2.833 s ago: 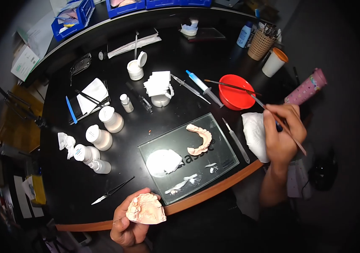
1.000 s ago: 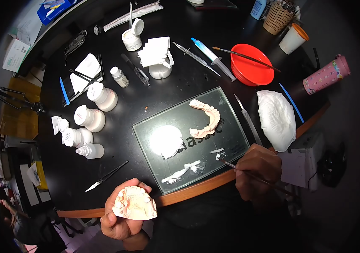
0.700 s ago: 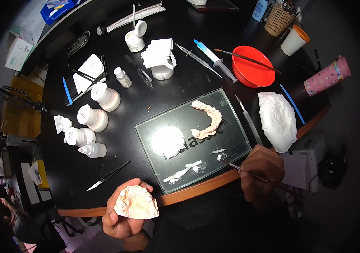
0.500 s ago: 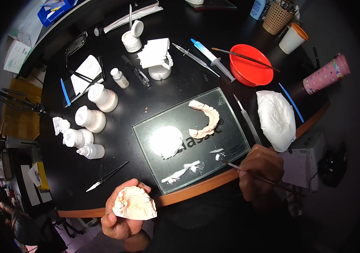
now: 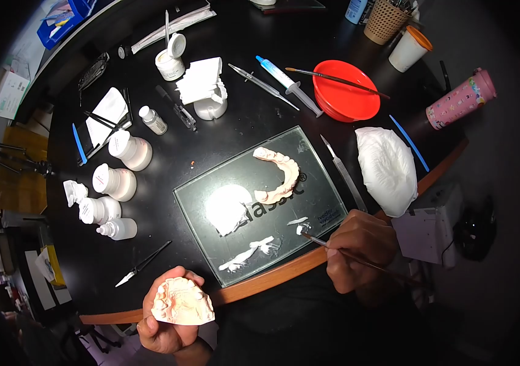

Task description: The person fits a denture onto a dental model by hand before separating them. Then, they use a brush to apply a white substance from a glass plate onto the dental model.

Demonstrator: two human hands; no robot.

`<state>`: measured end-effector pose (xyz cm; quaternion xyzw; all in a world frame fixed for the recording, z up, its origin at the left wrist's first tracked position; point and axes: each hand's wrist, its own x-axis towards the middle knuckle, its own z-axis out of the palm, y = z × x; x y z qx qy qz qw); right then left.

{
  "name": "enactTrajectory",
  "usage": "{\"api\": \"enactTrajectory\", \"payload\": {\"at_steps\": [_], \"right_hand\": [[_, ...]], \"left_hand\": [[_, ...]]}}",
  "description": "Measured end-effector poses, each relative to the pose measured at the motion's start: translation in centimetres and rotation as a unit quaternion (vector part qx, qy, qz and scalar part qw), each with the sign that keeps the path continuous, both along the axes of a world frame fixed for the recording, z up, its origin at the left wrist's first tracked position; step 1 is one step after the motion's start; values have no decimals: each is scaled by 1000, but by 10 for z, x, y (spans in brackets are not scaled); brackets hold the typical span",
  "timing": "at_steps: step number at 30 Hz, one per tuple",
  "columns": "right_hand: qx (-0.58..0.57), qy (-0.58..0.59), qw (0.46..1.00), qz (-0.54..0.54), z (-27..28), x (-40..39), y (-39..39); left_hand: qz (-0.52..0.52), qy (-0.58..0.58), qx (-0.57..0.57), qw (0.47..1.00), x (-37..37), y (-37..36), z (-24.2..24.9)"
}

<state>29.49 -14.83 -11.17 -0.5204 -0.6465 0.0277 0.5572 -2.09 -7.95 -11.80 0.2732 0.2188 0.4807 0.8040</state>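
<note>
My left hand [image 5: 161,337] is closed around a plaster dental cast [image 5: 184,302], held tooth side up at the table's front edge. My right hand [image 5: 362,249] pinches a thin brush [image 5: 316,240], whose tip is at a small dab of white paste [image 5: 300,229] on the glass slab [image 5: 231,172]. Longer streaks of white paste [image 5: 249,255] lie to the left on the slab. Farther back on it rests a U-shaped dental cast [image 5: 292,172]. Beside that, a crumpled white tissue [image 5: 233,218] sits in bright glare.
Several white jars [image 5: 131,151] stand left of the slab, with tweezers [image 5: 143,263] nearer me. Behind are a syringe [image 5: 290,85] and a red bowl [image 5: 346,100] with another brush across it. A metal scalpel-like tool [image 5: 346,177] and a wrapped white bundle [image 5: 387,171] lie right.
The whole view has shifted, so the table's things appear farther left. My right hand has brought the brush tip slightly closer to the paste dab. My left hand still holds the cast.
</note>
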Motion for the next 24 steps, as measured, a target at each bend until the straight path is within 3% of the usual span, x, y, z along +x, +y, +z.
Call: {"api": "enactTrajectory", "payload": {"at_steps": [24], "right_hand": [[-20,-12,1000,5,2,0,-3]], "left_hand": [[-14,-20,19,1000,0,2,-3]]}}
